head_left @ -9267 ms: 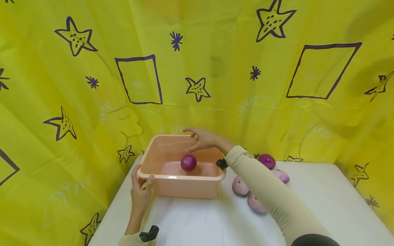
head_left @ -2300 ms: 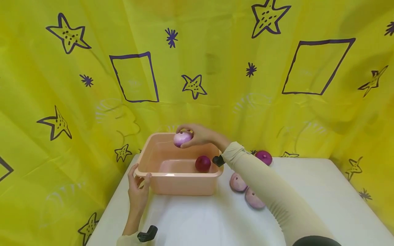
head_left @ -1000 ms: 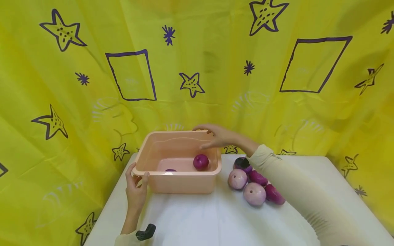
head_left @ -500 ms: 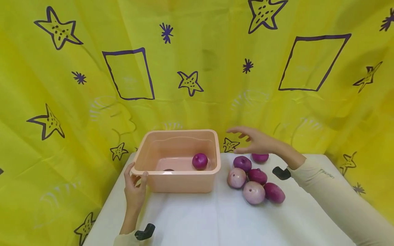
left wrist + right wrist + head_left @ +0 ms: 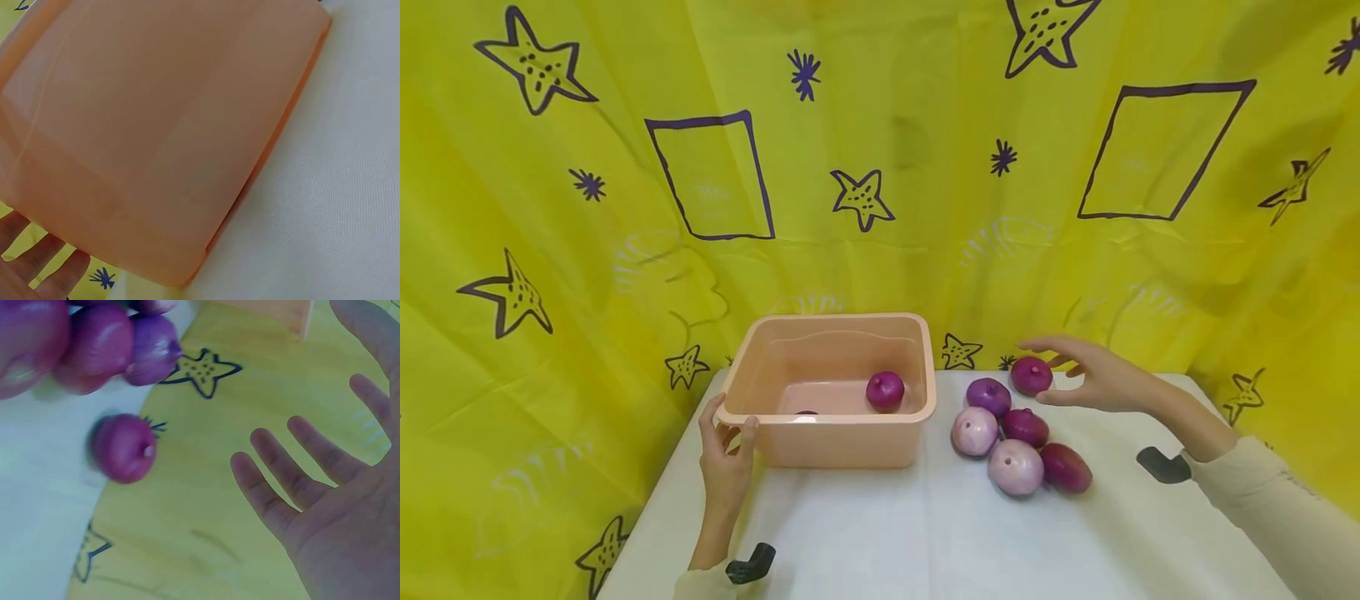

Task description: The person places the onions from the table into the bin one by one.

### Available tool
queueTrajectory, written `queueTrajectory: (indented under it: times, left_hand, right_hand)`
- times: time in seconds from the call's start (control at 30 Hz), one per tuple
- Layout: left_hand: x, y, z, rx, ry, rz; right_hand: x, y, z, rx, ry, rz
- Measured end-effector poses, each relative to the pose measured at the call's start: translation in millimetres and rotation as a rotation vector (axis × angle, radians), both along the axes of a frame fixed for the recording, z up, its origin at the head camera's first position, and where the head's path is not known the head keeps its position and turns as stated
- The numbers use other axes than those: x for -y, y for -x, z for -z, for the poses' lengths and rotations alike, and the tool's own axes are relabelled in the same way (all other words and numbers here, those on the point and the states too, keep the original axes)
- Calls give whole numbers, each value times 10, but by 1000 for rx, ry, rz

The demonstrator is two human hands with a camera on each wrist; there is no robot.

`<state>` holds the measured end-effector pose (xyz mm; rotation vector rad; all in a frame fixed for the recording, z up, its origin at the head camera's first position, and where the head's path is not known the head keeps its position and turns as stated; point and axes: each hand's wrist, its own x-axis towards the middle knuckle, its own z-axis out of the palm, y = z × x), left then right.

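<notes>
My left hand grips the front left corner of a peach plastic tub, thumb on the front rim and fingers along the left side. In the left wrist view the tub's wall fills most of the picture, fingers at its lower corner. Inside the tub lies a red onion; the top of another onion just shows behind the front rim. My right hand, fingers spread, holds nothing and is close beside a red onion at the table's back edge. The right wrist view shows that onion apart from the palm.
Several more onions lie clustered right of the tub, among them a purple one, a pale one and a dark red one. A yellow curtain with stars hangs behind the white table.
My right hand has let a pale onion go into the tub and moved right, out over the table to the rear onion. The left hand keeps its grip on the tub.
</notes>
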<state>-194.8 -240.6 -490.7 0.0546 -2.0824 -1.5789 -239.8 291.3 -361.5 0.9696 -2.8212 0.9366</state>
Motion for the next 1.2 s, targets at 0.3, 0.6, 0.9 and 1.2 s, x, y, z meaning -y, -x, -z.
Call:
queueTrajectory:
  times: [0.3, 0.6, 0.9, 1.2]
  left_hand:
    - [20, 8, 8, -2, -4, 2]
    - [0, -9, -18, 16, -7, 6]
    - [-9, -14, -26, 24, -6, 6]
    - [-14, -20, -30, 30, -8, 1]
  right_hand:
    - [-231, -155, 202, 57, 0, 54]
    - [-426, -310, 618, 200, 0, 28]
    - [-561, -384, 1006, 431, 71, -112]
    - [-573, -409, 1102, 422, 71, -145]
